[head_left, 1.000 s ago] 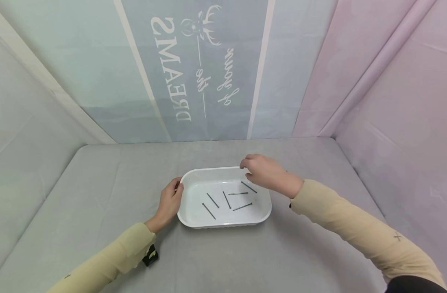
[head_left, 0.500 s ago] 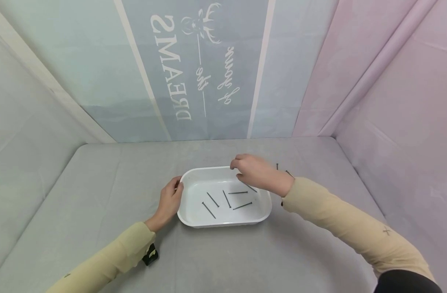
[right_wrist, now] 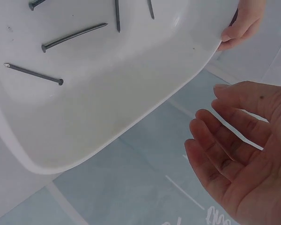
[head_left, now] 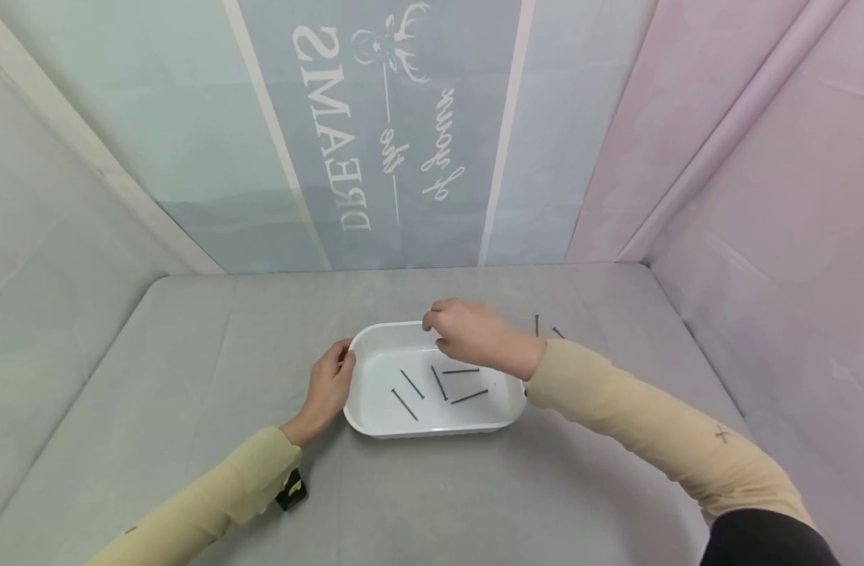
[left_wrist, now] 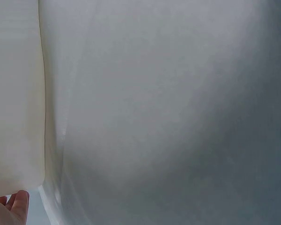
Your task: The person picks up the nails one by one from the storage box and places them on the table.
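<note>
A white rectangular tray sits on the grey table with several dark nails scattered over its floor. My left hand grips its left rim, thumb at the near side. My right hand hovers at the tray's far side and covers part of the inside. From the right wrist, this right hand shows loosely bent fingers, apart from the rim, and nothing between them. The left wrist view catches only some left-hand fingers in its lower corner.
Two more nails lie on the table behind the right forearm, one upright in view and one slanted, partly hidden nail. A printed cloth wall closes off the back; pale cloth walls stand at both sides.
My right hand has slid left along the tray's far side, uncovering two nails on the table and hiding one inside the tray. The left hand keeps its place.
</note>
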Demonstrator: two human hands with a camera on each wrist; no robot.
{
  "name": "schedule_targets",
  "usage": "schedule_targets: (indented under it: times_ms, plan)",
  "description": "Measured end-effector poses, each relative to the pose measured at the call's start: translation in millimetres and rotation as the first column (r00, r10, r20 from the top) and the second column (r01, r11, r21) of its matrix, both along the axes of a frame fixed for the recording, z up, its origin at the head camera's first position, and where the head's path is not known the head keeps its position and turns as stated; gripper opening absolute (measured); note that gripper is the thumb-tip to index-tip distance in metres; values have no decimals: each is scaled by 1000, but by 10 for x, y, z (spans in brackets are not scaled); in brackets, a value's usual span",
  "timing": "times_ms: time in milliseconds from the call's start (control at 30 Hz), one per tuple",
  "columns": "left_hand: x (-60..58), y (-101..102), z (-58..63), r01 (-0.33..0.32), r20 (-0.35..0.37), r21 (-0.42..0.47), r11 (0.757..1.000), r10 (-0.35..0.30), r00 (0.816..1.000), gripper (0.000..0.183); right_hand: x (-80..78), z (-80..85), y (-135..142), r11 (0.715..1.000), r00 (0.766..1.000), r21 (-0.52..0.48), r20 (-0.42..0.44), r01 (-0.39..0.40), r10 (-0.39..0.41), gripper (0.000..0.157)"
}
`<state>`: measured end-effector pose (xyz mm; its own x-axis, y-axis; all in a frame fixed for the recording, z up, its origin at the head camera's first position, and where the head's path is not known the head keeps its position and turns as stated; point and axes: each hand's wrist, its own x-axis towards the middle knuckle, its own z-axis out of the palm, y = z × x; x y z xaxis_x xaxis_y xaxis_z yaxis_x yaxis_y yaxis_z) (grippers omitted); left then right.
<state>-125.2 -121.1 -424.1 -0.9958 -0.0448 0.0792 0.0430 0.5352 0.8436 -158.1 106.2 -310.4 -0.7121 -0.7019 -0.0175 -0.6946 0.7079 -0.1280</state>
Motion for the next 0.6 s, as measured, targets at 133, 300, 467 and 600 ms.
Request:
schedule_targets:
  times_ms: [133,300,467,600]
  plan:
    - [-6,-4,-1,-1,4,3,1000,1,1000,35,13,9,-48,1000,1000,-6,14,-14,14,26]
    - [0,-10,12,2,7,5,1000,-2,1000,35,14,-8,-87,1000,999,5,41,-18,18,26]
    - [0,-8,16,4,7,9,1000,-4,1000,35,-11,-75,-124,999,998,11,37,-47,47,26]
    - [3,-11,18,5,8,9,1000,-5,1000,35,-25,-130,-157,997,996,13,45,-80,79,25]
